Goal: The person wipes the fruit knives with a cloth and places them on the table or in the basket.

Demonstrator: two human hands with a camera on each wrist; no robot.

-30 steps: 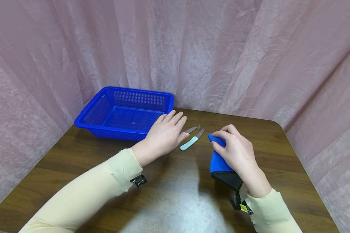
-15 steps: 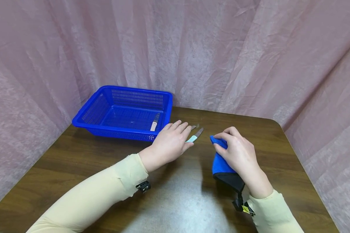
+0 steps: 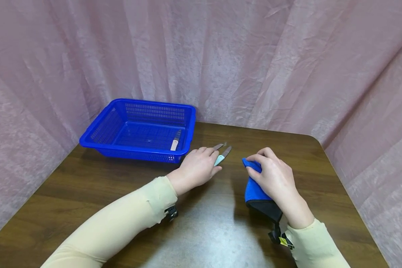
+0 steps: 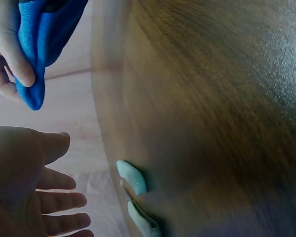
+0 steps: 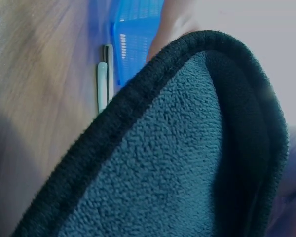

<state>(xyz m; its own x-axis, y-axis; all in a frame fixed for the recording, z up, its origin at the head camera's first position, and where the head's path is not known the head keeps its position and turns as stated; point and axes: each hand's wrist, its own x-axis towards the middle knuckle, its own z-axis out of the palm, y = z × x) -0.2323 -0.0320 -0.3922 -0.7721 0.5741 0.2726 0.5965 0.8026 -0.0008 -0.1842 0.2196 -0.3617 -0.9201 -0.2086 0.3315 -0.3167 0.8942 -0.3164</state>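
Note:
My left hand point(image 3: 198, 168) hovers palm down, fingers stretched out, over two small knives on the table. One is a knife with a mint handle point(image 3: 219, 160); of the other, only the blade point(image 3: 218, 146) shows past the fingers in the head view. Both handles lie below the left fingers in the left wrist view. With thumb and fingertips, my right hand point(image 3: 274, 178) pinches the top of a folded blue cloth point(image 3: 254, 191), whose black-edged part hangs down. That fuzzy cloth point(image 5: 163, 148) fills most of the right wrist view.
A blue plastic basket point(image 3: 97, 146) stands at the back left, just beyond the left hand. Inside it lies a knife with a pale handle point(image 3: 174, 145). A pink curtain point(image 3: 217, 67) closes off the brown wooden table point(image 3: 298, 156) behind and at the sides.
My left hand has moved away from the basket, right and toward me, over the knives on the table. The pale-handled knife in the basket has come into view. The right hand keeps hold of the cloth.

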